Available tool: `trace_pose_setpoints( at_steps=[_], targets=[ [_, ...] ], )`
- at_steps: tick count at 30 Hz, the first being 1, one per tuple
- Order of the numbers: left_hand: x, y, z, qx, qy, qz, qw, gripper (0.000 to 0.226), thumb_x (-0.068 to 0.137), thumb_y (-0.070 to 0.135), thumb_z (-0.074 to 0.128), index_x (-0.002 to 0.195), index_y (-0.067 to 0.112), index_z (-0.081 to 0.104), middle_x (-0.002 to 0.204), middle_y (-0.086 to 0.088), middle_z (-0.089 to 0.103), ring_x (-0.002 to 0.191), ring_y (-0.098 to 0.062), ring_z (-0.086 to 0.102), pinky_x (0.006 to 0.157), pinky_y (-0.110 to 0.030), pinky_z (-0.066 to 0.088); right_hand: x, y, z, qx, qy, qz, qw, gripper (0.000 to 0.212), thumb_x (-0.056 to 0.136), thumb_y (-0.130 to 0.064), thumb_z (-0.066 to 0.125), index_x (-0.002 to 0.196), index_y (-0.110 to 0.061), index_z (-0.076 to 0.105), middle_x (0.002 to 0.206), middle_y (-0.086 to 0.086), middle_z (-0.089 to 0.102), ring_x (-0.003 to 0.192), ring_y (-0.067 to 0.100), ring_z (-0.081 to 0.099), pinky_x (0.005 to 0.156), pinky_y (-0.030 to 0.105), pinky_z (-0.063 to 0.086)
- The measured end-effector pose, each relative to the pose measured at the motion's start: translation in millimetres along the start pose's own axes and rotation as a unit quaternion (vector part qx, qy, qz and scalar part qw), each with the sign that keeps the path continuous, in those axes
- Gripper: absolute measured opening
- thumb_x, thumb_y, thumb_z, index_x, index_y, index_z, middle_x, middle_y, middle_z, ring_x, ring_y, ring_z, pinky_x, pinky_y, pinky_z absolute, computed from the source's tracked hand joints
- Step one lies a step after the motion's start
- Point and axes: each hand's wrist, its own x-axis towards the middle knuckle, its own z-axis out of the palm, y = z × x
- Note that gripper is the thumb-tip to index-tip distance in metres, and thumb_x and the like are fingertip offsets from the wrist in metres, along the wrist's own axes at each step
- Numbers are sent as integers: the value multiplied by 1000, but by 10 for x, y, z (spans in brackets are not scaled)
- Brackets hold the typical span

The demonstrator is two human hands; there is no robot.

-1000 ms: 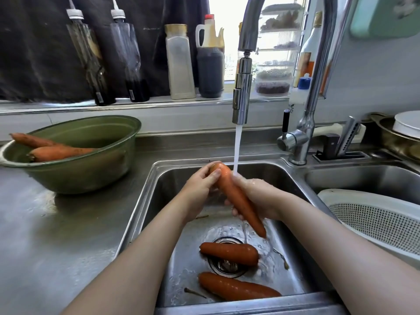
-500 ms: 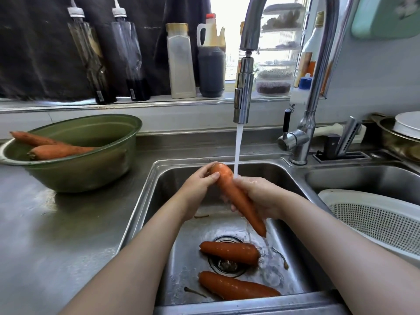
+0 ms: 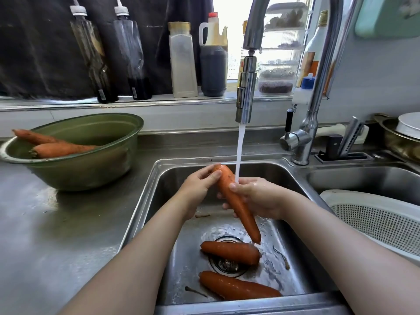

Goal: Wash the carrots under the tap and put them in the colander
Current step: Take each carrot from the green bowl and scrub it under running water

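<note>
A bowl (image 3: 91, 171) sits on the worktop (image 3: 56, 235) left of the left hand (image 3: 197, 187); bottles (image 3: 183, 62) line the sill (image 3: 159, 100) beyond it.

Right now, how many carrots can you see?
5. The held carrot, in the left hand and right hand under the tap. In the sink, the drain carrot and the front carrot. Two bowl carrots in the green bowl, which may hide more.

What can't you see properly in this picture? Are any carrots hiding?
All in the head view:
Colander: cut off by the right edge, so most of its inside is out of frame.
Green bowl: the near wall hides its bottom; two carrots show, perhaps more.
Right hand: fingers partly hidden behind the held carrot.
Bottles: labels too small to read.
</note>
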Motion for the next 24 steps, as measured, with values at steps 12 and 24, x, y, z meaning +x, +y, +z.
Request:
trace_pose_setpoints(
  at_steps=[12,24],
  targets=[
    [-4,4,31,7,-10,6,1000,40,101,36,63,142,36,60,136,3,63,131,-17,51,112,-39,34,30,5,-28,1,32,21,999,42,111,-41,40,127,-9,62,116,17,73,82,25,70,70,40,56],
    [16,-47,39,3,-23,8,1000,29,102,30,63,129,41,64,132,0,67,128,-21,58,114,-44,42,52,1,68,-43,98,23,994,61,109,-54,33,116,-2,64,91,18,74,64,25,67,59,37,57]
  ],
)
